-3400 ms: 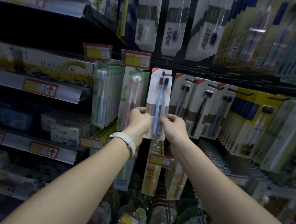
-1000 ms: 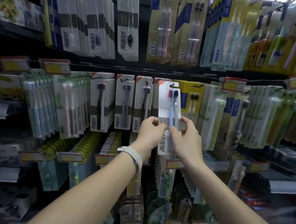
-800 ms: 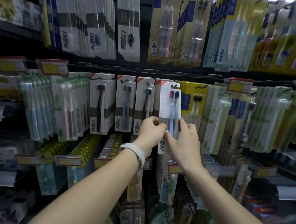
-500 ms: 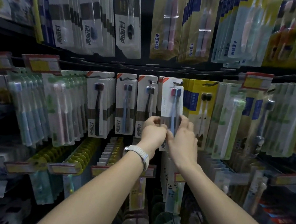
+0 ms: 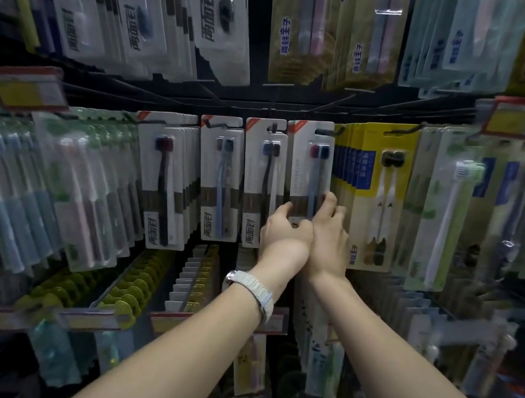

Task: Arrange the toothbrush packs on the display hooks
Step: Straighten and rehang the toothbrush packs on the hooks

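- Gripping the lower half of a white toothbrush pack (image 5: 310, 168) at centre frame, the left hand (image 5: 285, 233) and right hand (image 5: 328, 234) are holding it by its side edges.
- Sitting level with a display hook (image 5: 325, 131), the pack's hang-hole appears to be going onto the prong, between white packs and a yellow pack (image 5: 380, 191).
- Pushing it fully back, then letting go, is likely coming next.

I see a pale wristwatch (image 5: 254, 289) low centre. Up and left of it, a yellow price tag (image 5: 25, 89); up and right, another price tag (image 5: 519, 119). Shelf-edge label strip (image 5: 41, 317) lies left.
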Demonstrator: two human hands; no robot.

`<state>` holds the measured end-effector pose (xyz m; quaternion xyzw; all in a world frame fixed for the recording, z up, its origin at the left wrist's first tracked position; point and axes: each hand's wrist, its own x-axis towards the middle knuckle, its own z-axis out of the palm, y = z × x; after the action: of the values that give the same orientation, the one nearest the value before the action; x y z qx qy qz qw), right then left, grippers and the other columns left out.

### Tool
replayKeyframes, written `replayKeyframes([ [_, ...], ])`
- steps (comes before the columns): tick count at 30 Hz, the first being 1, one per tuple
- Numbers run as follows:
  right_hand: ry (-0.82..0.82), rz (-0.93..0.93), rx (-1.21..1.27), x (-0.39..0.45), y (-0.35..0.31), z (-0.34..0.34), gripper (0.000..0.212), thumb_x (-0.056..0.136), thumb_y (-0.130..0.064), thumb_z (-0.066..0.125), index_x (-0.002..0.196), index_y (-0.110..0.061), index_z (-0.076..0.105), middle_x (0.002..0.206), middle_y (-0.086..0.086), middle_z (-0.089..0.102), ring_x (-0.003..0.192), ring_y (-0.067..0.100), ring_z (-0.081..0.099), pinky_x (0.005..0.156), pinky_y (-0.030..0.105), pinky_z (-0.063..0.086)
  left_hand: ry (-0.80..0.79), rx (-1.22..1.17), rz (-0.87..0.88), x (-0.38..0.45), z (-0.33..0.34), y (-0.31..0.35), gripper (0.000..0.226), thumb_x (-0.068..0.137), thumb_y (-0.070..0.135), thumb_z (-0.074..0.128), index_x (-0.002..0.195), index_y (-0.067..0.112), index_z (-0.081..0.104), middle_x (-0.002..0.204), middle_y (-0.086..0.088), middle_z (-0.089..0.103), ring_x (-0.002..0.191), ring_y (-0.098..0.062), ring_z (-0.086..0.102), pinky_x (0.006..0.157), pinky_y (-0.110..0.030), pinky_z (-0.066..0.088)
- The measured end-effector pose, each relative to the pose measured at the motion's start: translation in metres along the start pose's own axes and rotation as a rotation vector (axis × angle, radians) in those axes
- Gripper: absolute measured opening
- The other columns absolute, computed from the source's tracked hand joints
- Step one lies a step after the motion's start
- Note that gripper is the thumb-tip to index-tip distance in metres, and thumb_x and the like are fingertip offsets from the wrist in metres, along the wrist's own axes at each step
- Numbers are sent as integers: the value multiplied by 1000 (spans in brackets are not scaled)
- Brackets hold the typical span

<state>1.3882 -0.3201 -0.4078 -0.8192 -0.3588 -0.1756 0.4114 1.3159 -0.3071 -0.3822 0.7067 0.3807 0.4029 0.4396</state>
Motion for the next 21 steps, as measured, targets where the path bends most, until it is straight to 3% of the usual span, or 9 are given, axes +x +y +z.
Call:
replayKeyframes([
  [8,9,21,26,5,-6,4,65,98,-24,59,149,-13,20,133,17,45,106,41,65,81,49,55,-55,-12,18,3,-2,1,53,99,25,52,151,29,43,147,0,52,134,-19,50,105,-32,42],
  [14,-83,86,58,-17,-14,-14,72,99,-27,56,156,-19,11,147,18,35,114,46,58,89,55,49,-99,-106,66,-20,-27,1,44,99,19,53,142,25,53,134,4,59,121,-12,56,102,-28,46],
  [16,-87,66,19,-33,-21,-23,74,97,-24,58,155,-17,12,145,17,34,109,44,60,87,51,50,-75,-134,79,-27,-40,0,35,99,18,53,133,24,58,119,7,65,108,-5,63,91,-20,51],
  [18,-59,7,-12,-51,-28,-32,72,94,-21,61,151,-15,19,138,16,36,103,41,62,80,46,52,-37,-157,81,-34,-57,1,26,100,15,53,123,23,61,102,11,64,84,8,64,66,-7,48],
  [19,-61,-19,-9,-59,-32,-35,68,93,-21,62,148,-14,23,135,16,38,101,39,63,77,44,52,-11,-159,76,-37,-66,0,23,100,16,54,120,24,62,99,12,64,82,8,64,61,-7,45],
  [21,-113,-29,53,-71,-41,-40,56,94,-24,61,141,-17,33,132,13,42,103,37,63,81,43,52,38,-149,65,-40,-86,-3,21,99,18,55,117,25,63,103,9,64,92,-5,63,65,-14,44],
])
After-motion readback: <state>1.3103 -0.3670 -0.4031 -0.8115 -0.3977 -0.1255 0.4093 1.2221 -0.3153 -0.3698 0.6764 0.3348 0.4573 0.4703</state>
